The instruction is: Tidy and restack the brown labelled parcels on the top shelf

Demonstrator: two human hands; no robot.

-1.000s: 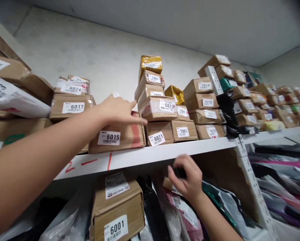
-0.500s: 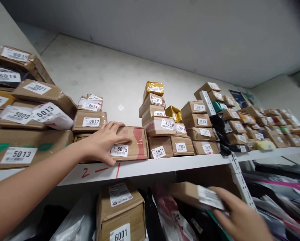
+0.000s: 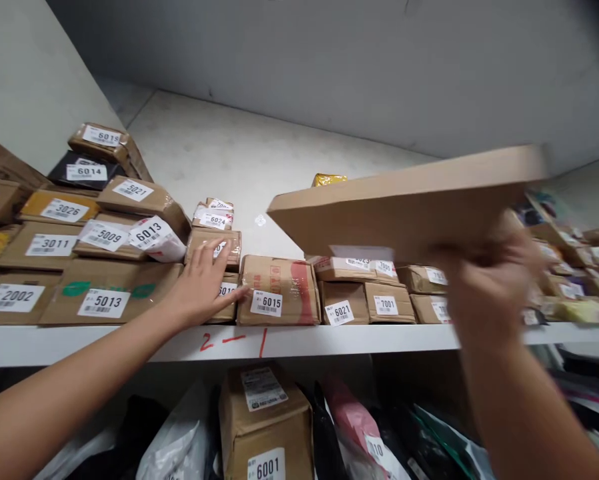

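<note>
My right hand (image 3: 499, 287), blurred by motion, grips the right end of a long flat cardboard box (image 3: 394, 213). That box is raised in front of the upper shelf and hides part of the parcels behind it. Fingers spread, my left hand (image 3: 202, 287) lies against the front of two small stacked boxes, partly covering their labels. Its thumb reaches toward the left edge of the cardboard box labelled 6015 (image 3: 287, 287). The box labelled 6013 (image 3: 159, 240), wrapped in white, is left of that hand.
The white shelf edge (image 3: 339, 341) carries a red handwritten mark. Stacked parcels, such as box 5013 (image 3: 144, 303) and box 6021 (image 3: 347, 297), line the shelf. Below stand a carton labelled 6001 (image 3: 267, 427) and several plastic bags, including a pink one (image 3: 349, 410).
My right hand has risen from the lower shelf to above the upper shelf edge with the box. My left hand has shifted off box 6015 to the smaller boxes left of it.
</note>
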